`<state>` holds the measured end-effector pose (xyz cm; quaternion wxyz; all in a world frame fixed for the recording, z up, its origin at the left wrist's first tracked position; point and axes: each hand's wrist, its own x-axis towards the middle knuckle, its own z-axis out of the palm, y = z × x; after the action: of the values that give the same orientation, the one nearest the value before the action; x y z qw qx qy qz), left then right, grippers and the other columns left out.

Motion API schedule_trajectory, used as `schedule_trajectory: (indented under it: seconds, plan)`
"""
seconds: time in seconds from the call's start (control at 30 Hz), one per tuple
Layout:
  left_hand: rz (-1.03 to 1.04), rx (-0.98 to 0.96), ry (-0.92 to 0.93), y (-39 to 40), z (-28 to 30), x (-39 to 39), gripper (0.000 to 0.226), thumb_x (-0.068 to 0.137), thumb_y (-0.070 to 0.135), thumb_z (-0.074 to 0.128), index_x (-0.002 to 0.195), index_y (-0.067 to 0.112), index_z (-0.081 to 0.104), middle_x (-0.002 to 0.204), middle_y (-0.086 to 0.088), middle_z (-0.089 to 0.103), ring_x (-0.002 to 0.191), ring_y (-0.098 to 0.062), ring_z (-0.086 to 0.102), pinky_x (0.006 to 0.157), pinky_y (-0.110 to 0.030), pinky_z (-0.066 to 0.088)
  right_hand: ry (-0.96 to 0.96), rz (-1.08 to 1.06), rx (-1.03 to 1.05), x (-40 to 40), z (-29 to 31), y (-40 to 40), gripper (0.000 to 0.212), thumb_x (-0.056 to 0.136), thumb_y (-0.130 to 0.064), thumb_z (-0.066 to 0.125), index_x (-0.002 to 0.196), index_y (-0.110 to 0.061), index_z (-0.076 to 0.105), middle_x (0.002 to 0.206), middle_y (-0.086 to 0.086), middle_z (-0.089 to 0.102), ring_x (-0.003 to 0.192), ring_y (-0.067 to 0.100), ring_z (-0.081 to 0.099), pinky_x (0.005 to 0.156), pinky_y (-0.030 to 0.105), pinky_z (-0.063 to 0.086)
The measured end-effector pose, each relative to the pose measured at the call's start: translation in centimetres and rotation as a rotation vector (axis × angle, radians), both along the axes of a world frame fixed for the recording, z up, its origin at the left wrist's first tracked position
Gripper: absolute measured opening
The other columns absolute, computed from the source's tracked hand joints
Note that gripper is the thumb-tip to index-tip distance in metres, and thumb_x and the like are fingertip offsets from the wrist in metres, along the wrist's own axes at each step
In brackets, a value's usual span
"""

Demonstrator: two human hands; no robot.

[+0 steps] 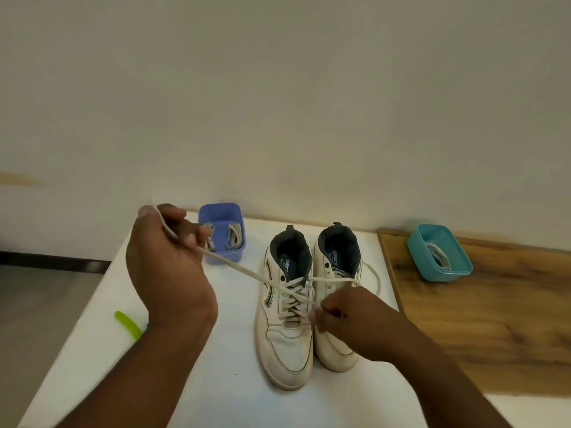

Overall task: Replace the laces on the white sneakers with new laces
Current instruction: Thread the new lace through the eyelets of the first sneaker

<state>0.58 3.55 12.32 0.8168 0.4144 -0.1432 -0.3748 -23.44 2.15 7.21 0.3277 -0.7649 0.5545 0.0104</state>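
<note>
Both forearms reach in from the bottom edge toward a pair of white sneakers standing side by side on a white table (92, 344), toes toward the camera. Fingers of the right hand (349, 313) are curled down over the lacing of the left sneaker (285, 307), pinching the lace (244, 268) where it crosses the upper eyelets; that hand partly covers the front of the right sneaker (336, 264) just beside it. Fingers of the left hand (167, 257) are clenched around the free end of the same lace, which runs over the knuckles and stretches taut on a slant down to the left sneaker's top eyelets. That hand is raised well above the table, up and to the left of the shoes. A second strand crosses horizontally from the left sneaker over the right one, and a loose loop curls beyond the right sneaker's outer side. Behind the left hand, near the table's far edge, stands a purple tub (222, 230) with folded laces inside. A green strip (128, 324) lies on the table beside the left forearm. To the right, on a wooden surface (494, 329) adjoining the table, sits a teal tray (438, 253) holding another coiled lace.
</note>
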Motion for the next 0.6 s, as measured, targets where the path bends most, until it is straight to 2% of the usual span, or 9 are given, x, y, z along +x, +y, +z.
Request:
schedule_trajectory:
  seconds: [0.07, 0.13, 0.2, 0.27, 0.3, 0.4, 0.47, 0.53, 0.6]
  plan:
    - [-0.030, 0.230, 0.027, -0.7, -1.0, 0.2, 0.028, 0.098, 0.021, 0.045, 0.072, 0.019, 0.055, 0.050, 0.006, 0.040, 0.045, -0.008, 0.043, 0.063, -0.026, 0.042, 0.065, 0.037, 0.075, -0.8, -0.1, 0.3, 0.038, 0.095, -0.055, 0.062, 0.076, -0.024, 0.068, 0.072, -0.003, 0.061, 0.065, 0.012, 0.057, 0.061, 0.025, 0.044]
    - [-0.235, 0.432, -0.078, -0.9, -2.0, -0.9, 0.021, 0.096, 0.017, 0.049, 0.077, 0.016, 0.058, 0.051, 0.007, 0.046, 0.044, -0.004, 0.046, 0.064, -0.026, 0.044, 0.003, 0.002, 0.008, -0.3, 0.3, 0.5, 0.026, 0.088, -0.062, 0.066, 0.088, -0.037, 0.071, 0.086, -0.013, 0.062, 0.079, 0.006, 0.059, 0.068, 0.022, 0.044]
    - [-0.528, 0.495, -0.326, -0.3, -2.7, -2.6, 0.023, 0.099, 0.023, 0.049, 0.085, 0.020, 0.066, 0.059, 0.005, 0.054, 0.057, -0.007, 0.054, 0.069, -0.028, 0.047, -0.177, -0.136, -0.155, 1.1, 0.7, 0.4, 0.031, 0.084, -0.070, 0.062, 0.098, -0.043, 0.071, 0.093, -0.016, 0.062, 0.085, 0.003, 0.059, 0.070, 0.020, 0.044]
    - [-0.741, 0.466, -0.585, 0.7, -3.1, -4.0, 0.026, 0.103, 0.034, 0.048, 0.091, 0.029, 0.072, 0.076, 0.011, 0.068, 0.079, -0.007, 0.065, 0.077, -0.025, 0.050, -0.417, -0.239, -0.299, 2.7, 1.0, 0.4, 0.019, 0.090, -0.059, 0.060, 0.098, -0.045, 0.069, 0.093, -0.017, 0.065, 0.085, 0.003, 0.062, 0.068, 0.017, 0.046]
    - [-0.777, 0.441, -0.609, 1.0, -3.2, -4.5, 0.026, 0.102, 0.038, 0.049, 0.094, 0.032, 0.074, 0.087, 0.016, 0.072, 0.089, -0.002, 0.066, 0.080, -0.024, 0.050, -0.515, -0.251, -0.332, 3.5, 1.1, 0.6, 0.010, 0.094, -0.049, 0.061, 0.100, -0.045, 0.068, 0.095, -0.018, 0.066, 0.085, 0.005, 0.063, 0.069, 0.016, 0.048]
    - [-0.764, 0.393, -0.461, 1.1, -3.0, -4.8, 0.025, 0.101, 0.038, 0.050, 0.102, 0.034, 0.075, 0.100, 0.018, 0.075, 0.098, 0.003, 0.067, 0.079, -0.019, 0.051, -0.706, -0.245, -0.207, 4.7, 0.9, 1.2, 0.024, 0.101, -0.024, 0.061, 0.121, -0.037, 0.066, 0.104, -0.016, 0.072, 0.090, 0.010, 0.068, 0.076, 0.024, 0.055]
    - [-0.768, 0.350, -0.327, 0.8, -2.7, -4.7, 0.027, 0.103, 0.034, 0.048, 0.107, 0.028, 0.074, 0.097, 0.014, 0.076, 0.089, 0.004, 0.070, 0.064, -0.014, 0.053, -0.845, -0.243, -0.023, 5.2, 0.9, 1.5, 0.035, 0.103, -0.015, 0.058, 0.133, -0.032, 0.060, 0.104, -0.009, 0.075, 0.086, 0.008, 0.069, 0.073, 0.027, 0.058]
    - [-0.808, 0.323, -0.219, 0.7, -2.6, -4.9, 0.029, 0.103, 0.033, 0.047, 0.109, 0.023, 0.074, 0.098, 0.006, 0.077, 0.088, -0.004, 0.073, 0.058, -0.017, 0.055, -0.921, -0.253, 0.061, 5.7, 0.7, 1.6, 0.031, 0.103, -0.014, 0.057, 0.128, -0.030, 0.063, 0.086, -0.006, 0.072, 0.069, 0.010, 0.059, 0.062, 0.025, 0.051]
    - [-0.840, 0.317, -0.220, 0.6, -3.1, -5.1, 0.030, 0.101, 0.037, 0.048, 0.109, 0.027, 0.075, 0.106, 0.004, 0.076, 0.099, -0.006, 0.071, 0.069, -0.022, 0.057, -0.938, -0.316, 0.026, 6.1, 0.4, 1.5, 0.018, 0.103, -0.018, 0.058, 0.112, -0.025, 0.072, 0.074, -0.001, 0.064, 0.061, 0.012, 0.051, 0.057, 0.025, 0.045]
